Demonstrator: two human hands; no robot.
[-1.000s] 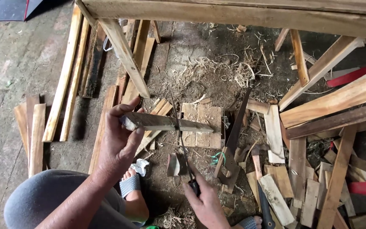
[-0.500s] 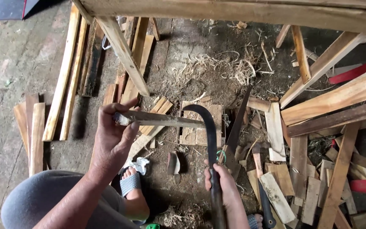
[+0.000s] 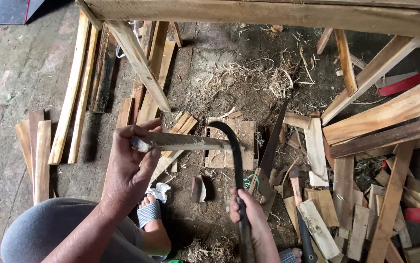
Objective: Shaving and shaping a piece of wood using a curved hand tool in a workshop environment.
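At centre frame a wooden stick [image 3: 183, 142] is held level, gripped at its nine o'clock end by the left hand [image 3: 132, 165], fingers curled tight around it so the free end is offered out toward three o'clock. A curved sickle-like blade [image 3: 232, 146] is laid against that free end, its hook crossing the stick just above the small wooden block [image 3: 232, 143] on the ground, which seems to be kept there as a chopping base. The blade's handle is clamped in the right hand [image 3: 249, 216] at six o'clock, fist closed. A handsaw [image 3: 271, 151] is left lying at three o'clock of the blade, shavings [image 3: 263, 78] strewn at twelve. Compared with a second ago, the blade has been swung up from low by the foot to the stick; the stick itself has barely been moved
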